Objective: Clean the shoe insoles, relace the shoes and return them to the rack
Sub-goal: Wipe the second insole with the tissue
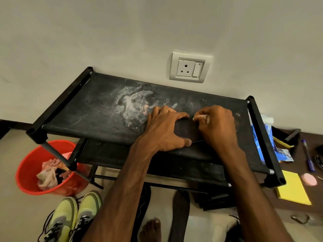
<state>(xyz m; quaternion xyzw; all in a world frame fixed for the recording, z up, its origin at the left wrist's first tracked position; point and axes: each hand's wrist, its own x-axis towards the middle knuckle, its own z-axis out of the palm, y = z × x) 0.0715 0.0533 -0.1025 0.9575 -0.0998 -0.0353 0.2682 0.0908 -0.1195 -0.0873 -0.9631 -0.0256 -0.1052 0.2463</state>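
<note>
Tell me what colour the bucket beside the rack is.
The bucket is bright red-orange, shown best in the head view.

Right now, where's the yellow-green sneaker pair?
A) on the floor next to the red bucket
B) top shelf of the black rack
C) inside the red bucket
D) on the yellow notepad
A: the yellow-green sneakers stand side by side on the floor, just in front of the red bucket, which holds only crumpled cloth.
</note>
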